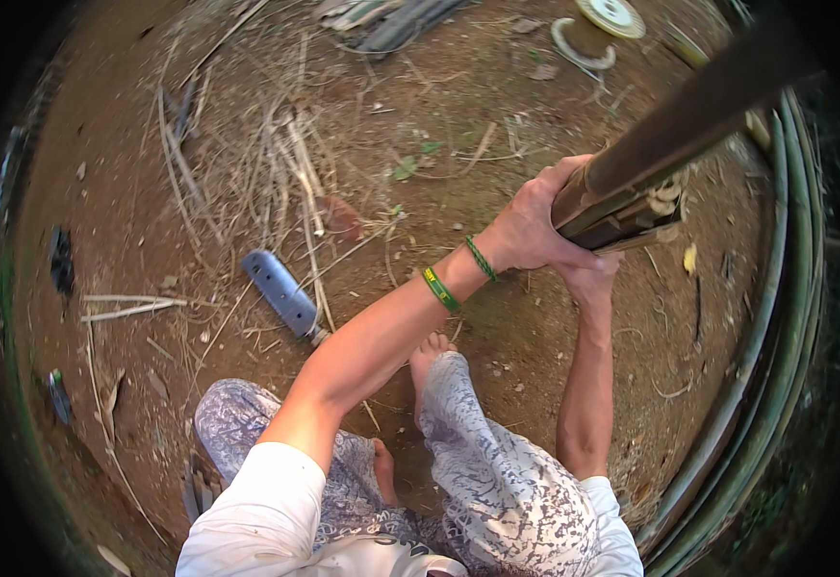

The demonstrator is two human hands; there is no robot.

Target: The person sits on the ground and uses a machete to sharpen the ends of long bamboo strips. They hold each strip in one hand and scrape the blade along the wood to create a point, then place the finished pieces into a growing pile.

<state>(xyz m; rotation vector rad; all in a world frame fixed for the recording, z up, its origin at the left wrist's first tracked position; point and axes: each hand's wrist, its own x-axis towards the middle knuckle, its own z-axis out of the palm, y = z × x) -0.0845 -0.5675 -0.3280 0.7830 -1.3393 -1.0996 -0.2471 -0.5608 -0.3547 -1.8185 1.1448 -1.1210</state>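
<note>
Bamboo pieces (622, 226) are bunched right of centre, in front of the knees, with one long dark length (694, 115) slanting toward the upper right; the left hand (534, 223) is wrapped round the bunch; the right hand (591, 277) sits just beneath, its fingers too hidden to tell how firmly it grasps. Good handling likely means firm, even pressure, ends squared and fingers clear of split edges; farther out, a broad blade (280, 291) lies on the soil (497, 317), and long green poles (776, 288) curve along the right.

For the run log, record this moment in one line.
left hand: closed around brown pole bundle | right hand: below left hand in view, partly hidden | metal blade: on dirt ground
</note>
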